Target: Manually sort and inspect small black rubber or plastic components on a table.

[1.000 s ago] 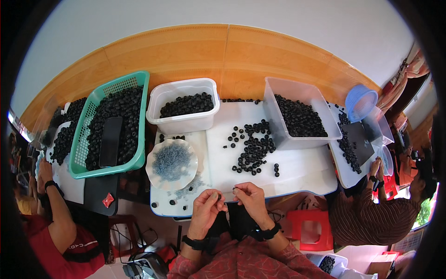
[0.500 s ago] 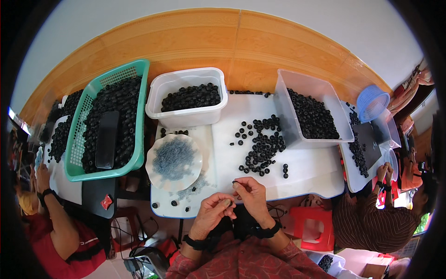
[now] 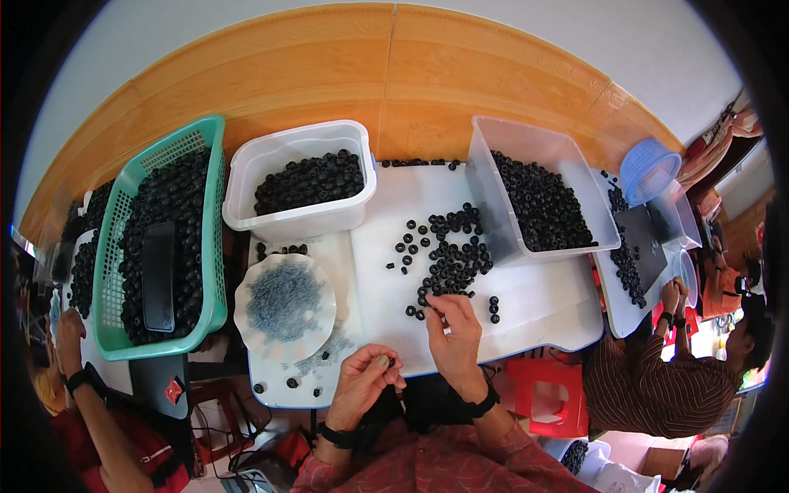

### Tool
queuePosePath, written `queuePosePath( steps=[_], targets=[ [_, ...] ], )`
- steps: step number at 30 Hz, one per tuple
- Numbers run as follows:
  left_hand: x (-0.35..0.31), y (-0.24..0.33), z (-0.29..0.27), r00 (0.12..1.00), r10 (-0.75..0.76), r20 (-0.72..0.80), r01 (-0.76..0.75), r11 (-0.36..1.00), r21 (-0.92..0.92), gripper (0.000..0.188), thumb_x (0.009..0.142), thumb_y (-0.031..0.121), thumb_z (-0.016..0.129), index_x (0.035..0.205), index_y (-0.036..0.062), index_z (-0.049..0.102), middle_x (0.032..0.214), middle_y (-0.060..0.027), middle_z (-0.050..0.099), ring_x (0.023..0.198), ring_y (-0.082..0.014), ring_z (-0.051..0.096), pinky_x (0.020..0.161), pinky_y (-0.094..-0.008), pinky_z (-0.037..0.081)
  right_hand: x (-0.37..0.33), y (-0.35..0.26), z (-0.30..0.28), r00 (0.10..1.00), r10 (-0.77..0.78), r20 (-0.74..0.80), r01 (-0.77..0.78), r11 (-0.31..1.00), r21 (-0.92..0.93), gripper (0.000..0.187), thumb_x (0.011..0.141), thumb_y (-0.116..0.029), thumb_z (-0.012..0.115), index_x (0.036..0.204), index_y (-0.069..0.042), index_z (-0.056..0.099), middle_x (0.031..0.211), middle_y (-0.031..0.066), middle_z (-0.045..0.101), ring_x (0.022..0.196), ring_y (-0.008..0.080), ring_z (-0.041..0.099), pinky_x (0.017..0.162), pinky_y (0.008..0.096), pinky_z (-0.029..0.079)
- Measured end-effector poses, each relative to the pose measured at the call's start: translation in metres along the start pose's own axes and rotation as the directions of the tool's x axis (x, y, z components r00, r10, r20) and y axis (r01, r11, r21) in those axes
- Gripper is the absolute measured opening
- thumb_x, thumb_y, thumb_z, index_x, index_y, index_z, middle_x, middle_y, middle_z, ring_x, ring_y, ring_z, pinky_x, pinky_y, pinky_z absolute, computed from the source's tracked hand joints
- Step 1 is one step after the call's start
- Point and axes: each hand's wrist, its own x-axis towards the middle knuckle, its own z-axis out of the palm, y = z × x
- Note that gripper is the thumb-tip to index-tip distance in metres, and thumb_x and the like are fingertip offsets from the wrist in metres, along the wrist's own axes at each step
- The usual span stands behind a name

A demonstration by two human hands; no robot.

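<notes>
Far left, a co-worker's hand [image 3: 69, 335], a dark band at the wrist. Next, the green basket [image 3: 215, 255], heaped with black beads, a black phone [image 3: 159, 275] lying flat on top of them. A small red packet [image 3: 173, 390] sits just in front of it. Onto the white desk [image 3: 538, 308]: a scalloped plate [image 3: 288, 352] carries a mound of tiny pale bluish pieces [image 3: 283, 297], more of them spilled beside it, and a few stray black beads lie by the near edge. Right behind the plate stands the white tub [image 3: 308, 220], partly filled with black beads.

Now the hands! The left hand [image 3: 367, 380] is at the desk's near edge, thumb and finger pinched on a small black bead [image 3: 391, 361]. Well apart from it, the right hand [image 3: 457, 338] is over the desk, fingertips right at the near edge of the loose black beads [image 3: 452, 263]; whether they grip one, I cannot tell. That spread lies in the middle of the desk, just left of a translucent bin [image 3: 534, 253] loaded with more.

Nearer the person on that side, a red stool [image 3: 526, 376]. Further right, a blue basket [image 3: 652, 171] tilts behind a dark panel [image 3: 639, 238], and a co-worker in a striped top [image 3: 641, 386] sits in front.
</notes>
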Motion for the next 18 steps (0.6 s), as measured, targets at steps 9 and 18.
queuePosePath(
  steps=[9, 18],
  targets=[
    [0.002, 0.003, -0.002, 0.998, -0.032, 0.046, 0.033, 0.999, -0.013, 0.016, 0.100, 0.007, 0.051, 0.109, -0.0042, 0.060, 0.095, -0.0145, 0.064, 0.073, -0.0170, 0.060, 0.072, -0.0384, 0.057, 0.000, 0.009, -0.009, 0.997, -0.031, 0.070, 0.062, 0.865, -0.498, 0.032, 0.078, -0.007, 0.073, 0.109, -0.001, 0.065, 0.116, 0.0179, 0.057, 0.100, 0.0349, 0.061, 0.080, 0.0416, 0.052],
    [0.002, 0.001, 0.001, 1.000, -0.007, 0.006, 0.007, 1.000, 0.011, 0.022, 0.098, 0.015, 0.058, 0.106, -0.0051, 0.060, 0.092, -0.0136, 0.063, 0.070, -0.0169, 0.058, 0.067, -0.0372, 0.058, 0.027, 0.020, 0.015, 0.977, -0.209, 0.049, 0.215, 0.955, -0.202, 0.025, 0.081, 0.005, 0.067, 0.106, 0.001, 0.066, 0.121, 0.0193, 0.056, 0.103, 0.0338, 0.060, 0.081, 0.0373, 0.053]
  ],
)
